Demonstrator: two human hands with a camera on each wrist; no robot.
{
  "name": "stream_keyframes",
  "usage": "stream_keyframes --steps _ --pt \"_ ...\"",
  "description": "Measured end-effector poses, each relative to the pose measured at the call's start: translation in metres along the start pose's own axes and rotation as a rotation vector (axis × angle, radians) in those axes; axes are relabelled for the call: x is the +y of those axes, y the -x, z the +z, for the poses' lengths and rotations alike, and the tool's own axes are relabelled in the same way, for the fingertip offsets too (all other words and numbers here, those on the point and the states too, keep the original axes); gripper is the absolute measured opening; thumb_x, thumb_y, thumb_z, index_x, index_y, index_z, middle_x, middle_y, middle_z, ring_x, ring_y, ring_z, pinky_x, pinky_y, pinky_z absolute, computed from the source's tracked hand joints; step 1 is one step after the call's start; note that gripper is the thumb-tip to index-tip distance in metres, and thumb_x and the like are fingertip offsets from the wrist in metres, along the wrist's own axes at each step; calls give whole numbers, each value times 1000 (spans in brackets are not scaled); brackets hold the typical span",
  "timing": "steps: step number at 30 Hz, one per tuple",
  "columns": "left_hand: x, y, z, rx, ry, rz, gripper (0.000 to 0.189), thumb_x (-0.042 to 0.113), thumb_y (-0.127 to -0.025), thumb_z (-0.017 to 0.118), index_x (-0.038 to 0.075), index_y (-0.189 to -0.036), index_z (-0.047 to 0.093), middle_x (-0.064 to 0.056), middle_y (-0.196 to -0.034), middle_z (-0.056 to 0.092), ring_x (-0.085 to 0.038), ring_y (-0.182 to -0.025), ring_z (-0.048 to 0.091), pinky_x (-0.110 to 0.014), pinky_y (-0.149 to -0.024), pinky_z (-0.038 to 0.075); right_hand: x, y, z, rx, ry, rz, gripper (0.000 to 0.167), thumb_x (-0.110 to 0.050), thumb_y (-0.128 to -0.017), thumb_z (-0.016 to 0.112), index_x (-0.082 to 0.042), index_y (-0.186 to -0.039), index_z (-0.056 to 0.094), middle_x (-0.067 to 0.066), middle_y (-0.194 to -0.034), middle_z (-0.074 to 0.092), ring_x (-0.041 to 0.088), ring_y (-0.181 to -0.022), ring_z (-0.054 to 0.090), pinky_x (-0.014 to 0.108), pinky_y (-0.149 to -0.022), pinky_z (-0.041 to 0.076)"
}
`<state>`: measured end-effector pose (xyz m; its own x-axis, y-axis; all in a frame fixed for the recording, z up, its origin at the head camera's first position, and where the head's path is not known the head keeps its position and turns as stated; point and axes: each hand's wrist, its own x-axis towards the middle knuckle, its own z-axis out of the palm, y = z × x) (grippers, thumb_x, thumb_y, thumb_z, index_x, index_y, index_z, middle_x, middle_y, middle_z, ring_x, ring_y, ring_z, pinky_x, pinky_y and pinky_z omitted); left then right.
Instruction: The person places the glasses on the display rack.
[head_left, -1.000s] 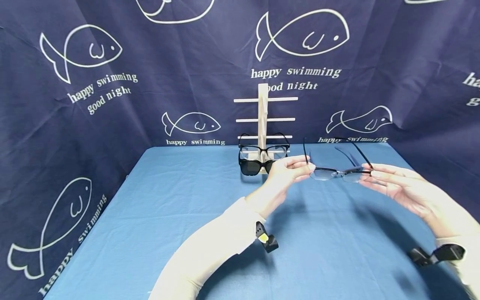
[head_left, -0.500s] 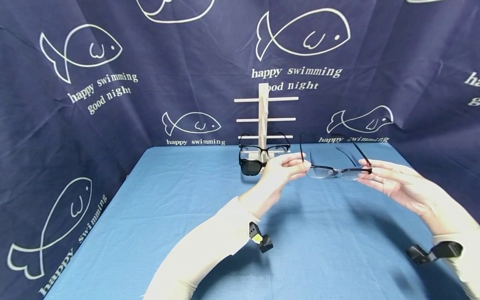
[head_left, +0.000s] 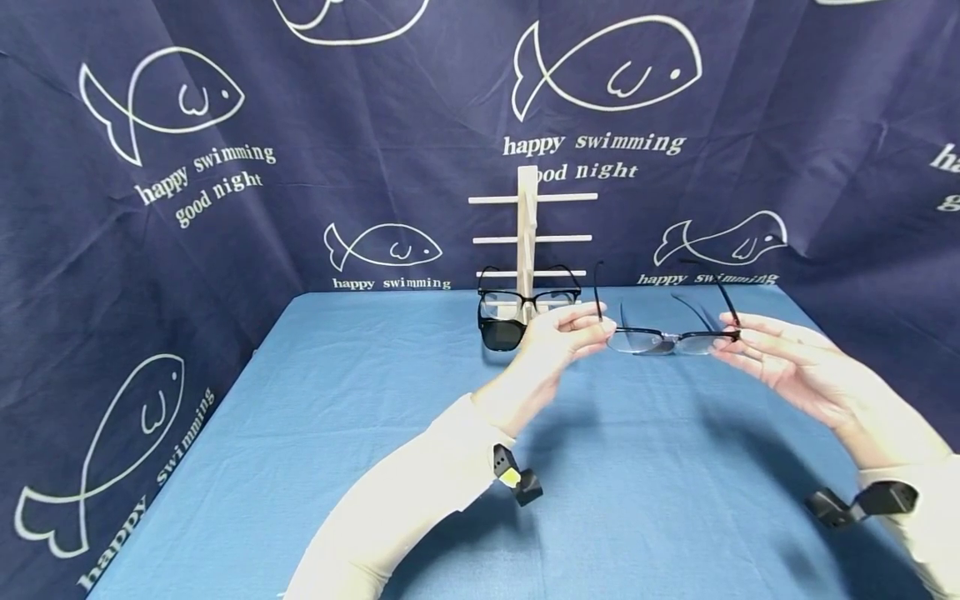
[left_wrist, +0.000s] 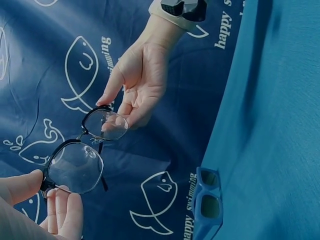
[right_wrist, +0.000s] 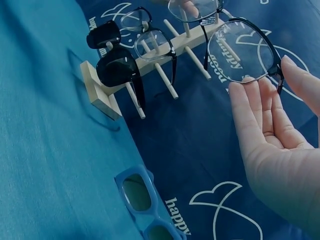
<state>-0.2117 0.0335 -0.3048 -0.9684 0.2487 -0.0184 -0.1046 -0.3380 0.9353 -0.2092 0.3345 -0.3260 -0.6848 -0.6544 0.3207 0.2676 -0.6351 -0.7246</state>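
Both hands hold one pair of half-rim eyeglasses (head_left: 637, 332) with black upper rims and clear lenses, raised over the table with temples unfolded and pointing away. My left hand (head_left: 551, 350) pinches the frame's left corner between thumb and fingers. At the opposite corner, my right hand (head_left: 802, 362) pinches the frame near the hinge, as the right wrist view also shows. Left of them stands a wooden display rack (head_left: 527, 185) with crossbars. Black-framed clear glasses (head_left: 517, 294) hang on a low bar, with dark sunglasses (head_left: 501, 336) below, partly hidden by my left hand.
Blue-framed sunglasses (right_wrist: 154, 196) lie on the blue cloth-covered table (head_left: 315, 433), mostly behind the held eyeglasses in the head view. A dark blue curtain (head_left: 420, 142) with white fish prints closes off the back and sides. Upper bars of the rack carry no glasses.
Both hands have moved slightly left and up, carrying the eyeglasses closer to the rack. More of the dark sunglasses is covered by the left hand. The grip looks unchanged.
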Motion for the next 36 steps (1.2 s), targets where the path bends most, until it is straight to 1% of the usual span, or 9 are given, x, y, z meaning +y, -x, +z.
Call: stream_keyframes --steps 7,10,15,21,25,29,32,36 --pt "7 0 -7 -5 -28 0 34 -3 -86 69 -3 -120 66 -21 -112 69 -15 -89 70 -31 -89 59 1 -6 5 51 27 10 47 10 -102 16 11 -131 53 26 -125 61 35 -119 60 39 -108 46" --pt "10 0 -11 -6 -30 -2 35 -3 -86 69 -2 -120 65 -21 -113 69 -13 -87 70 -31 -89 59 2 -9 6 74 54 6 47 11 -101 18 10 -130 54 25 -124 62 35 -118 61 39 -107 48" --pt "14 0 -16 -5 -29 -6 36 -3 -86 69 -2 -121 65 -20 -111 69 -10 -83 68 -31 -89 59 4 -15 9 87 95 -3 46 11 -101 19 10 -129 55 26 -121 64 35 -116 62 38 -106 49" --pt "20 3 -23 -3 -58 -4 38 -1 -87 69 -1 -124 63 -18 -111 69 -10 -85 67 -31 -92 58 7 -24 13 95 79 -8 45 11 -101 20 11 -127 56 27 -117 65 35 -113 63 39 -105 49" --pt "21 6 -25 -2 -75 17 36 -1 -86 69 -2 -122 64 -14 -103 71 -10 -82 67 -31 -91 59 9 -26 15 100 78 -5 44 11 -101 21 11 -125 58 27 -116 66 35 -112 64 38 -104 50" --pt "22 7 -28 16 -86 37 36 -2 -86 70 -3 -121 65 -9 -95 72 -9 -78 67 -32 -89 59 11 -29 18 115 99 -9 42 11 -101 23 10 -124 59 25 -117 66 34 -112 65 37 -104 51" --pt "24 8 -30 28 -86 30 38 -1 -86 70 -3 -123 64 -7 -95 71 -8 -79 67 -30 -89 59 12 -32 19 126 95 -6 41 11 -101 24 10 -123 59 25 -116 66 34 -111 65 37 -104 51" --pt "27 9 -32 40 -79 19 39 -1 -86 70 -3 -124 63 -10 -98 71 -8 -81 68 -29 -90 59 13 -37 21 119 75 -1 41 12 -101 24 11 -123 59 26 -115 66 34 -111 65 37 -104 50"
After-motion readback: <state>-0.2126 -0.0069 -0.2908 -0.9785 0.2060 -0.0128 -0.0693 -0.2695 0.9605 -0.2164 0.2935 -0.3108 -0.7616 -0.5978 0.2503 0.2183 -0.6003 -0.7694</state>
